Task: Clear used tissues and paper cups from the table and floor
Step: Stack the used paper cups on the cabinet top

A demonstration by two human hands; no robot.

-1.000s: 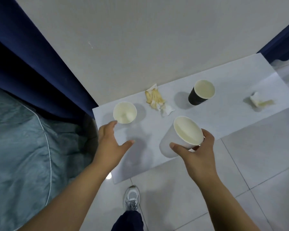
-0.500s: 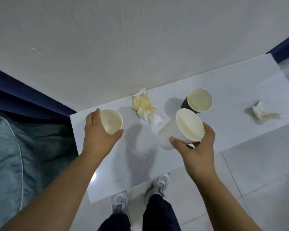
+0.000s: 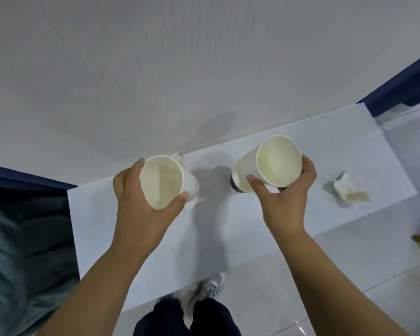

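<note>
My left hand (image 3: 141, 209) grips a small white paper cup (image 3: 163, 183), lifted off the white table (image 3: 228, 238) and tilted with its mouth toward me. My right hand (image 3: 284, 200) holds a taller white paper cup (image 3: 277, 163), also tilted, above the table. A black paper cup (image 3: 237, 186) stands on the table, mostly hidden behind the tall cup. A stained crumpled tissue (image 3: 197, 200) lies behind the small cup, largely covered by it. Another crumpled, stained tissue (image 3: 347, 190) lies on the table to the right.
The table stands against a pale wall (image 3: 204, 69). Dark blue curtains (image 3: 403, 86) hang at both sides. Grey-blue fabric (image 3: 17, 251) lies left of the table. My shoes (image 3: 209, 289) stand on the glossy tiled floor (image 3: 349, 275) below the table's near edge.
My left hand closed around the small white cup and lifted it off the table. My right hand raised the tall cup higher, over the black cup. The view moved closer to the table.
</note>
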